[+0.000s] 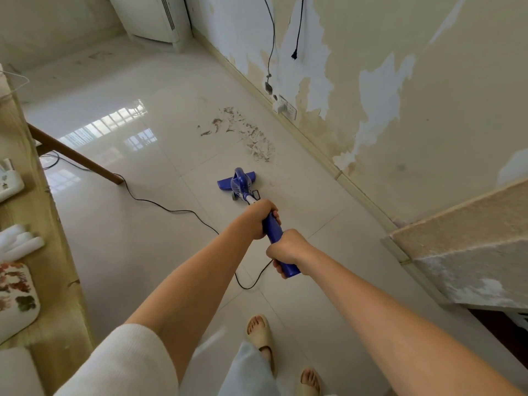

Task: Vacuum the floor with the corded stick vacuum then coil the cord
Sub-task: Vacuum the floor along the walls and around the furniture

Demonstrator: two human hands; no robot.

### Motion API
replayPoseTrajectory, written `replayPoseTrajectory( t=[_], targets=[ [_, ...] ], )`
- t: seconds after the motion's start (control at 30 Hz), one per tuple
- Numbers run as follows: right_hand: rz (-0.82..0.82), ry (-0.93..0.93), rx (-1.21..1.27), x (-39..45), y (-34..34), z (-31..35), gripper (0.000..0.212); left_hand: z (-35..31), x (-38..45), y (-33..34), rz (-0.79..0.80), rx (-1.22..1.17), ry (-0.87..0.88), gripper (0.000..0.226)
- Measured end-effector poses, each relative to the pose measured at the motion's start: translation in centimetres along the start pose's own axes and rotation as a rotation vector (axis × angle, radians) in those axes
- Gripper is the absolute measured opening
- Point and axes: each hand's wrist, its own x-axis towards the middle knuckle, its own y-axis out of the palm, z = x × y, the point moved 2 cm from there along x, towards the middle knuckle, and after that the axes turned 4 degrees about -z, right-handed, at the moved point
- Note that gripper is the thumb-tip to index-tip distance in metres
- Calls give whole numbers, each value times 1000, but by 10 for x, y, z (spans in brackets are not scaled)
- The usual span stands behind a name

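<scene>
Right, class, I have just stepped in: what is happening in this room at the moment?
A person is vacuuming a tiled floor. Both hands grip the blue handle of a corded stick vacuum: the left hand higher up the shaft, the right hand near its end. The floor head sits just short of a patch of brown debris by the wall, not yet cleaned up. The black cord trails loose across the floor, uncoiled.

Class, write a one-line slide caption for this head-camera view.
Both hands, left and right, grip the blue stick vacuum short of floor debris.
</scene>
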Motion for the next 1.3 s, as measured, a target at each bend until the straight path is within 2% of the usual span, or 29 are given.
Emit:
replayPoseTrajectory(
  t=[0.33,0.43,0.63,0.73,0.8,0.93,1.13,1.3],
  targets=[
    [-21,-5,0,-34,-26,-29,34,26,-28,30,69,19,-32,12],
    [-18,-15,76,-61,-30,-46,26,42,-49,39,102,43,-40,22],
    [1,-20,195,-111,-33,-83,31,84,-83,52,98,65,-38,21],
    [59,-16,296,-132,-23,-95,20,100,-100,48,133,115,-66,21],
    [91,-20,362,-141,-8,-102,19,109,-108,39,131,178,-70,18],
    [88,-36,402,-141,23,-109,30,118,-114,19,110,253,-70,6],
    [65,-22,376,-122,38,-115,38,121,-97,12,65,277,-56,8],
    [4,21,374,-94,30,-109,35,109,-66,23,53,271,-41,13]
  ],
)
